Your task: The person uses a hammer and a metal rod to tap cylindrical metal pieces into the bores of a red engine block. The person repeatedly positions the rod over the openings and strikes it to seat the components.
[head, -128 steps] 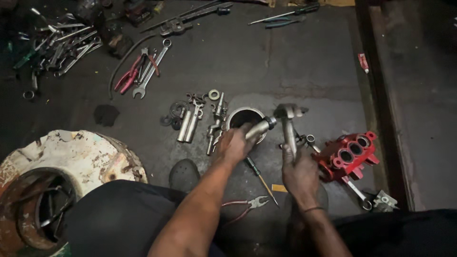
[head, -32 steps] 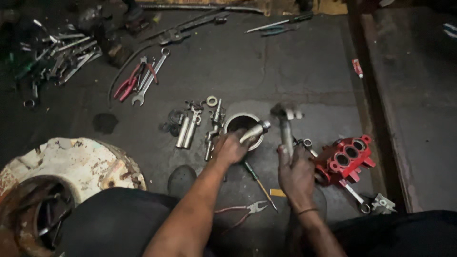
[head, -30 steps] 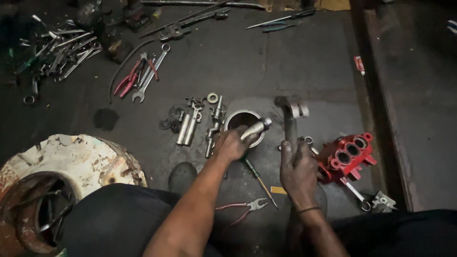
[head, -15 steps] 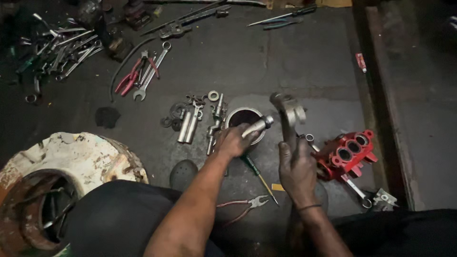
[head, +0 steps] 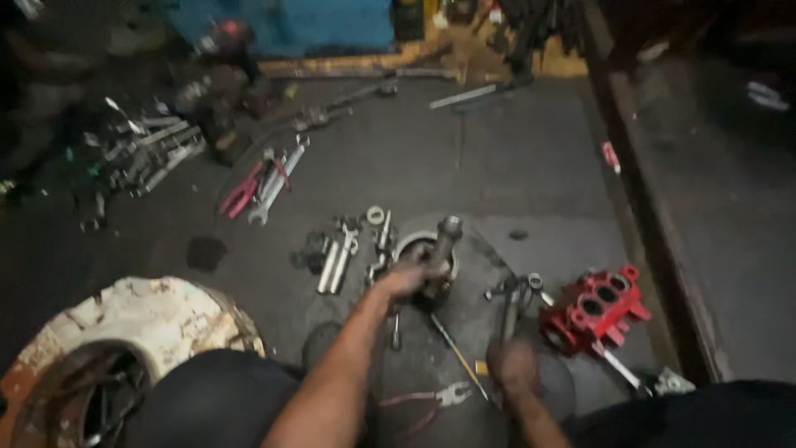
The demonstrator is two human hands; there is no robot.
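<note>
grey metal shaft (head: 443,242), tilted, left-hand-held

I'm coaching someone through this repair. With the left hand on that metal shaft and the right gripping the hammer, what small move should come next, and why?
Probably raise the hammer for a light tap on the metal shaft. The left hand holds the shaft tilted over the round metal cup, while the right hand has the hammer low, off to the side near the red block. The view is blurred.

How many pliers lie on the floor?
2: red-handled pliers at upper left beside a wrench, and another pair of pliers near the person's knees. More may hide in the blurred tool pile.
</note>
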